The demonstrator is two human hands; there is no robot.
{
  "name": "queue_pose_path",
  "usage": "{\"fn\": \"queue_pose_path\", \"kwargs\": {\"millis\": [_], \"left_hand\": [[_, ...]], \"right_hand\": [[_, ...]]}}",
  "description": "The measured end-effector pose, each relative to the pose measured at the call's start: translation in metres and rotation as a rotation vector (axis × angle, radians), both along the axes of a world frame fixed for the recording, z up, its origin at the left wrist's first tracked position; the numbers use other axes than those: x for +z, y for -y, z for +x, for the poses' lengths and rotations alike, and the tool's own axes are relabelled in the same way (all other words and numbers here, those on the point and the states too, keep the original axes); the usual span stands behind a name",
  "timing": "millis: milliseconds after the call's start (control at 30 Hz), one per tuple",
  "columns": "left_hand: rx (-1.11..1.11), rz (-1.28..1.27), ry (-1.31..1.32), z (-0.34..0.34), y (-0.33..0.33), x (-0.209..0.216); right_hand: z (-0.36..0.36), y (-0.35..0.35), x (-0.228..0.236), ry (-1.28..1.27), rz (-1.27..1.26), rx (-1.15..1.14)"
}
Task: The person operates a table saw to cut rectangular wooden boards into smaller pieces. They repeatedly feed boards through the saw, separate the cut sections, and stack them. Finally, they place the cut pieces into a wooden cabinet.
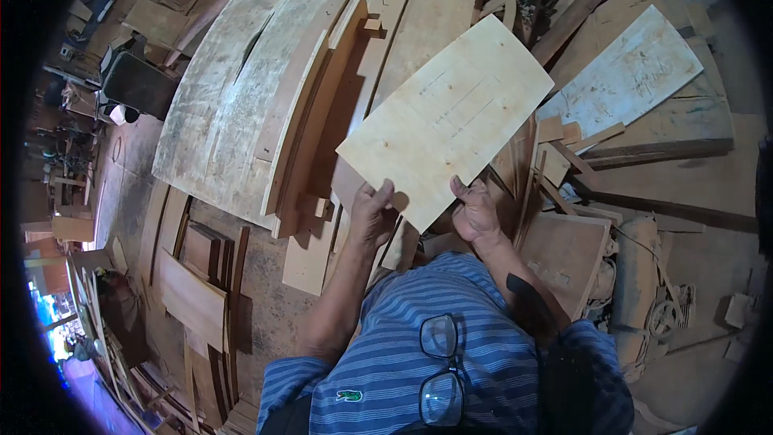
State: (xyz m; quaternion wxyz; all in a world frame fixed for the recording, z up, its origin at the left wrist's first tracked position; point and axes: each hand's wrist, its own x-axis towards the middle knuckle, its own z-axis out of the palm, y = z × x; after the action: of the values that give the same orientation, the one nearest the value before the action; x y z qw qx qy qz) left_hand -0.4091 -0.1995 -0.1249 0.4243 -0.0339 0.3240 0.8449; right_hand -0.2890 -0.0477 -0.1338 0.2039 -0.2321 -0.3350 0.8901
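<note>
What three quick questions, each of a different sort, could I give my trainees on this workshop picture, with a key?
1. Multiple choice: what do the left hand and right hand hold between them?
a) a hammer
b) a board
c) a saw

2. True or false: glasses rest against the front of the striped shirt.

3. Fill in the blank, from the wearer's side: the stained white sheet lies to the ____ of the board.

Key: 1. b; 2. true; 3. right.
</note>
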Motion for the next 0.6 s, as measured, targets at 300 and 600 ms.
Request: {"fn": "queue_pose_path", "kwargs": {"millis": [300, 600], "left_hand": [[-0.05, -0.026, -0.131, 0.027, 0.029, -0.025], [-0.155, -0.098, -0.187, 0.013, 0.087, -0.004]], "right_hand": [[0.049, 0.045, 0.001, 0.195, 0.081, -0.013], [0.123, -0.045, -0.013, -0.005, 0.014, -0.232]]}}
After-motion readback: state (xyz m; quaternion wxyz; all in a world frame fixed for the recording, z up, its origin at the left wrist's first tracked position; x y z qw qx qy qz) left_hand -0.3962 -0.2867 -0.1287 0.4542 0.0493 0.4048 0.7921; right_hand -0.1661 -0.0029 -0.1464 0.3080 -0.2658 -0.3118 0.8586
